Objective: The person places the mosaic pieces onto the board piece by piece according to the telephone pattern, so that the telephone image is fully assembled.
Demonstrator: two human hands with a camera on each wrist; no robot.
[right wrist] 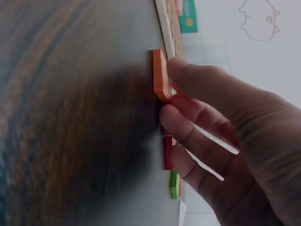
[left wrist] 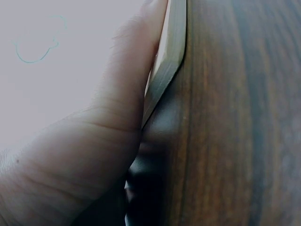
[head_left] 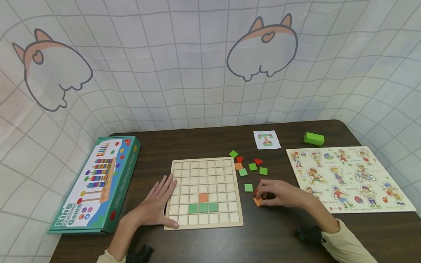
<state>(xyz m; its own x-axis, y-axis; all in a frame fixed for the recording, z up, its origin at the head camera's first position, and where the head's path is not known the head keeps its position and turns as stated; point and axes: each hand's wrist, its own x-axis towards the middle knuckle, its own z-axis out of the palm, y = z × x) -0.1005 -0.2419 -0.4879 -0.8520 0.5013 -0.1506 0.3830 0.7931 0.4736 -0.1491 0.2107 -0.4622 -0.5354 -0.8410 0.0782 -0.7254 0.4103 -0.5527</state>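
Note:
A wooden grid board (head_left: 205,223) lies on the dark table, with one orange tile (head_left: 203,197) above a row of green tiles (head_left: 203,207) in its cells. My left hand (head_left: 154,204) lies spread along the board's left edge, its fingers straight and thumb on the lower left corner; the left wrist view shows the thumb side against the board's corner (left wrist: 171,52). To the right of the board, my right hand (head_left: 279,193) pinches a loose orange square tile (right wrist: 160,75) between thumb and index finger, low at the tabletop. Red pieces beside it are partly hidden by the fingers.
Loose green tiles (head_left: 248,187) and red pieces (head_left: 258,161) lie right of the board. Behind them is a pattern card (head_left: 267,145). A green block (head_left: 314,138) and a picture puzzle board (head_left: 348,175) lie at right, a boxed ring game (head_left: 95,182) at left.

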